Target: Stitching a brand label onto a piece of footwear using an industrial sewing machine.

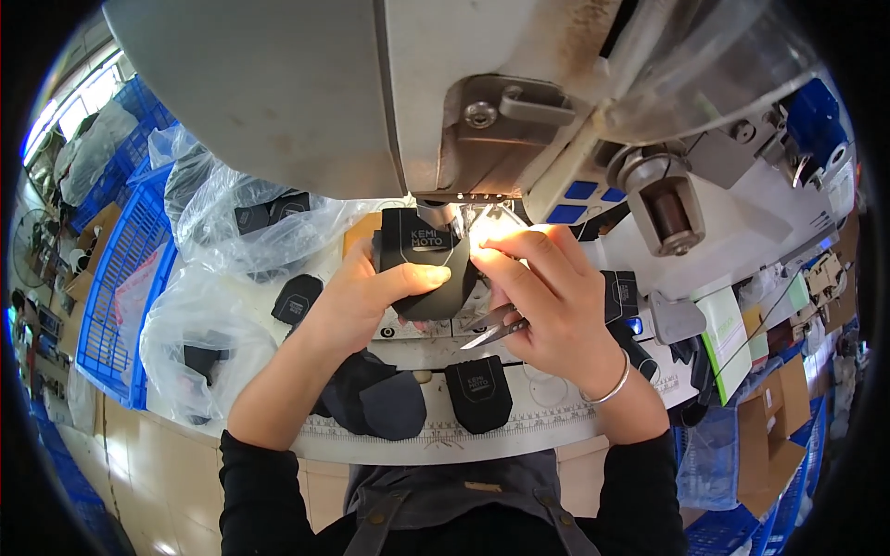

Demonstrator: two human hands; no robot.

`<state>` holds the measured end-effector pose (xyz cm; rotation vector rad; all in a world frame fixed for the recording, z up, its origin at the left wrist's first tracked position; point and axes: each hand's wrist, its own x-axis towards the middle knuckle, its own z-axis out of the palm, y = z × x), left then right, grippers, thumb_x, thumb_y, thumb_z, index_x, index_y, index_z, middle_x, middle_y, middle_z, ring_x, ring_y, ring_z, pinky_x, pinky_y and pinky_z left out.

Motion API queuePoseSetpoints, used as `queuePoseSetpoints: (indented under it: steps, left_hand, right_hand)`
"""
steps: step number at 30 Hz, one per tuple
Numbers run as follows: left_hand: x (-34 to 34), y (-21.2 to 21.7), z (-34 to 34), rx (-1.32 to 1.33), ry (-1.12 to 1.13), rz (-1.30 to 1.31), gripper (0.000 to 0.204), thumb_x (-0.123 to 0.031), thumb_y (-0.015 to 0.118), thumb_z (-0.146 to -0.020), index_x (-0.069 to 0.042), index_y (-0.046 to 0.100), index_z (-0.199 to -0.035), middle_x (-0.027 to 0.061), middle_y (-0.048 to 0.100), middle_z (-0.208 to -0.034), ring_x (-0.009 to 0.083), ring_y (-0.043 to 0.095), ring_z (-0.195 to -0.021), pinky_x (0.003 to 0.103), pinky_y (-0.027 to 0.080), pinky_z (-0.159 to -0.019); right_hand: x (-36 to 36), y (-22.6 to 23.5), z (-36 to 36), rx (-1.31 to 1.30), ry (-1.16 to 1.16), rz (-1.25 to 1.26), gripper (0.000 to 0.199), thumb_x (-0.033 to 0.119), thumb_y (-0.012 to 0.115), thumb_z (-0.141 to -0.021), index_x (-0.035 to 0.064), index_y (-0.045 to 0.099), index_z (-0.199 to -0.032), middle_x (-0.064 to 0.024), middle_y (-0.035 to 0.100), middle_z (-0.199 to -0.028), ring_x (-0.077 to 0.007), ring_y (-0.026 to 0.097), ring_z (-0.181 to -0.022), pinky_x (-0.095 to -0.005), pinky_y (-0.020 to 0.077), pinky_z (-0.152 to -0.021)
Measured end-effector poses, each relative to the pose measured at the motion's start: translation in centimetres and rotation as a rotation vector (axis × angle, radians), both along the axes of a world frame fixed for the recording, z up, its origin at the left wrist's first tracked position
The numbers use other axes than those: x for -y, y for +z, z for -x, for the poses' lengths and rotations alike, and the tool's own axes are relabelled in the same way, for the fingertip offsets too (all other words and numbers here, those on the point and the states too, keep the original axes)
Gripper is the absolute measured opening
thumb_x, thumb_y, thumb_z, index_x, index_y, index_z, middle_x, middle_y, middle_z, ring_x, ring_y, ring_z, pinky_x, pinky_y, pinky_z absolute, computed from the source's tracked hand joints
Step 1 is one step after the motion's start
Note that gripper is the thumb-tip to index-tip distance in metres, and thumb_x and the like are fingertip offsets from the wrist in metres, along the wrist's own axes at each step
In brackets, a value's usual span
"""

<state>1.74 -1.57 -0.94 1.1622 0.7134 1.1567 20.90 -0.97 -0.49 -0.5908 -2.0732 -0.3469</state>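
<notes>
My left hand (360, 295) grips a black fabric piece (400, 243) with pale lettering, its thumb flat on top. The piece lies under the lit needle area of a sewing machine (278, 102). Close to the needle, my right hand (565, 310) pinches with thumb and forefinger at the piece's right side; whether a thread is between them is too small to tell. Tucked in the lower fingers of that hand is a pair of thread snips (496, 334), blades pointing left. A similar black piece (478, 394) rests on the table by the front edge.
Dark fabric pieces (394, 405) lie beside it. Clear plastic bags (199, 324) with black pieces and a blue crate (116, 315) stand at left. A thread bobbin (669, 215) hangs at right, near a green-white booklet (725, 338). A printed ruler runs along the table edge.
</notes>
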Motion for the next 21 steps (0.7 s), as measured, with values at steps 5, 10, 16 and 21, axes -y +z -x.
queuePoseSetpoints:
  steps: [5,10,16,21]
  left_hand:
    - [-0.36,0.06,-0.27,-0.002,0.003,0.019,0.038,-0.010,0.060,-0.075,-0.002,0.052,-0.111,0.0024,0.059,-0.087,0.0068,0.056,-0.072,0.020,0.045,-0.060]
    - [-0.25,0.53,-0.32,0.027,0.014,0.041,0.034,-0.009,0.061,-0.074,-0.001,0.054,-0.107,0.0033,0.059,-0.085,0.0069,0.056,-0.064,0.021,0.046,-0.048]
    - [-0.51,0.22,-0.14,-0.010,0.029,0.030,0.029,-0.009,0.061,-0.074,-0.001,0.055,-0.101,0.0028,0.058,-0.077,0.0077,0.056,-0.060,0.020,0.046,-0.045]
    - [-0.66,0.59,0.02,-0.019,0.015,0.030,0.029,-0.008,0.060,-0.074,-0.001,0.055,-0.102,0.0034,0.058,-0.078,0.0084,0.056,-0.060,0.021,0.045,-0.045]
  right_hand:
    - [0.05,0.05,0.03,0.005,-0.011,-0.002,0.042,-0.004,0.059,-0.047,0.0045,0.060,-0.087,-0.0052,0.056,-0.086,-0.0227,0.050,-0.065,-0.0284,0.0412,-0.051]
    - [-0.10,-0.04,-0.07,-0.002,0.001,-0.007,0.043,-0.003,0.059,-0.046,0.0045,0.060,-0.088,-0.0052,0.056,-0.087,-0.0223,0.050,-0.065,-0.0279,0.0408,-0.050]
    - [-0.15,-0.14,-0.09,-0.021,0.009,-0.004,0.043,-0.003,0.058,-0.046,0.0048,0.060,-0.088,-0.0052,0.056,-0.086,-0.0223,0.051,-0.066,-0.0279,0.0410,-0.051]
    - [0.38,0.35,-0.13,0.026,0.003,0.061,0.042,-0.002,0.059,-0.047,0.0062,0.061,-0.088,-0.0050,0.056,-0.086,-0.0224,0.051,-0.067,-0.0282,0.0411,-0.051]
